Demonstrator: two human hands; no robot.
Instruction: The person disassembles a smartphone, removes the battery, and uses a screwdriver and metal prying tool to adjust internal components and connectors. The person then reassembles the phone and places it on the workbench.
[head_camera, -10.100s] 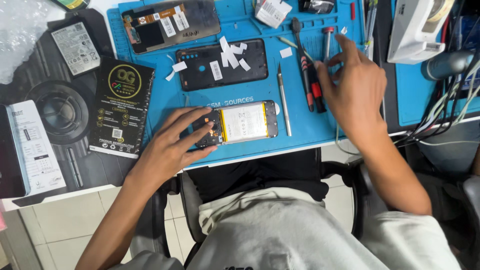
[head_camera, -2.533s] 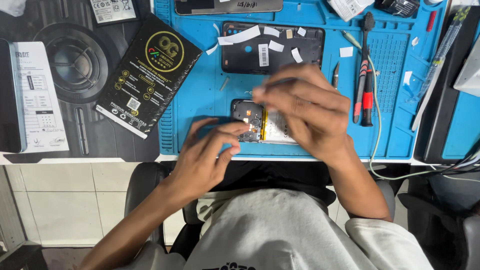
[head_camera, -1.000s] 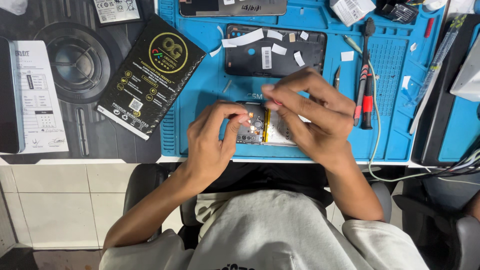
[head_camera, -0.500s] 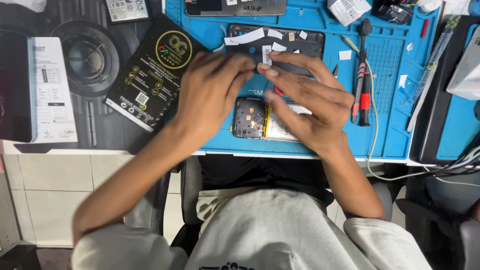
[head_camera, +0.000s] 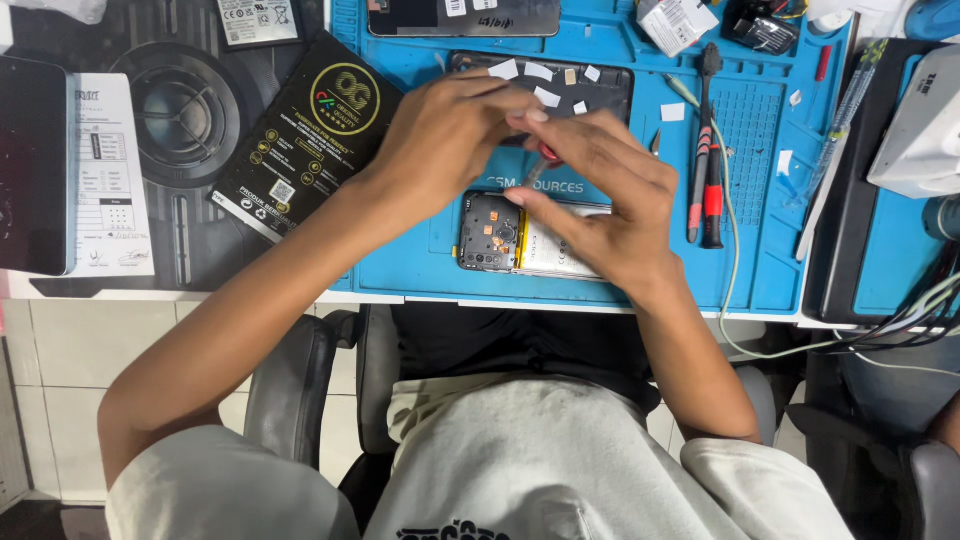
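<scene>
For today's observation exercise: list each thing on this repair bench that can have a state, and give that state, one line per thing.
Phone: back off, insides exposed, flat on blue mat.
Back cover: detached, dotted with white tape bits.
Left hand: raised over the phone, fingers meeting the right's.
Right hand: pinching a small red-handled tool.
Red-handled cutters: lying unused.
Black box: closed.

You are working under bright, even overhead light, and the blue mat is showing saturated and clear. Your left hand and right hand are casting only soft, short shadows toward six o'clock, darkening the opened phone a little. The glossy black box at ten o'clock is catching a mild sheen, and the white device at two o'clock is nearly washing out. Your fingertips are blurring slightly. Straight edges are bowing toward the corners, and the area under the desk at six o'clock is sitting dimmer.
</scene>
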